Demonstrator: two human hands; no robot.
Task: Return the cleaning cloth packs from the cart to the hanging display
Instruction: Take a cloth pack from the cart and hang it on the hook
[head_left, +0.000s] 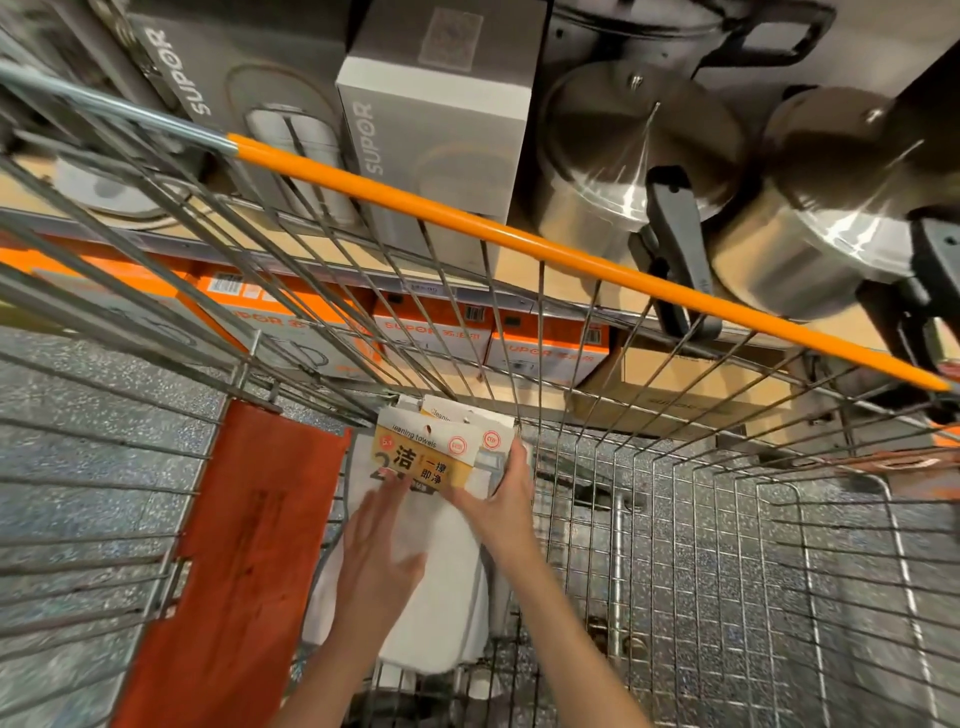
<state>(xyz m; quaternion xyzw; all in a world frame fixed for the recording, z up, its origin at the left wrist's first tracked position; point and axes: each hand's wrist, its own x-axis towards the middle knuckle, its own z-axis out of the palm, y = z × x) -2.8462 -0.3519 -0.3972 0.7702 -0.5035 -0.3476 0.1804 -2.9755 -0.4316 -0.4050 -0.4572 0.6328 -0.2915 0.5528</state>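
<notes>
packs of cleaning cloths (426, 525) lie stacked in the cart (675, 545), pushed up against its left wall beside the red flap (244, 545), and both hands are down in the basket on them. the right hand (506, 493) grips the top of the stack by its right edge, fingers curled over the printed card header (431, 457) and thumb under it, which looks like a way to keep several headers squared together so they come up as one bundle. the left hand (376, 551) is flat and open, fingers straight, pressing on the white cloth body below the header; i judge it is steadying the soft, floppy part so it does not slide or fold while the other hand takes hold. at least two more headers peek out behind the front one, so more than one pack is there; how many i cannot tell.

the hanging display is not in view. ahead, past the orange handle bar (571, 254), a shelf carries grey supor boxes (431, 150) and steel pots (639, 161), with orange boxes (545, 348) on the level below.

the task seems near its start: the packs are all in the cart and none is lifted. each header has a small punched hole, and that is what would go over a peg.
</notes>
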